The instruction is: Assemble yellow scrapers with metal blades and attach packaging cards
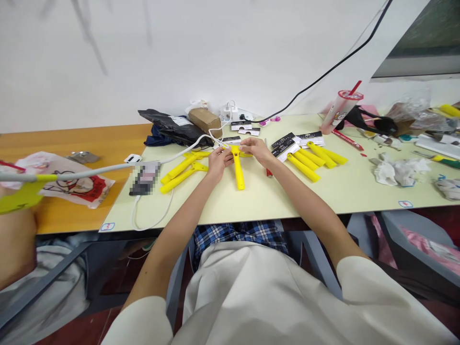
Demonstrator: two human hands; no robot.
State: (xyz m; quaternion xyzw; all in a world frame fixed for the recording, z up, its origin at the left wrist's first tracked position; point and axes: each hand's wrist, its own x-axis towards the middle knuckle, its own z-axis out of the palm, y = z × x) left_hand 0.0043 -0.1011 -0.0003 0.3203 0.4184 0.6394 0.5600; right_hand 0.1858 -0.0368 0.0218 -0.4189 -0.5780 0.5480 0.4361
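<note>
Between my two hands is a yellow T-shaped plastic scraper, its handle pointing toward me over the table. My left hand pinches the left side of its head. On the other side, the fingers of my right hand are closed on the head's right end. Fingers partly cover the head, so its edge is hard to make out. More yellow scrapers lie to the left of my left hand. Right of my right forearm, several yellow handles rest beside black-and-white printed cards.
A phone with a white cable lies at left. Behind my hands are a black plastic bag, a brown package and a power strip. A tumbler stands at right near crumpled tissues. Another person's arm shows at far left.
</note>
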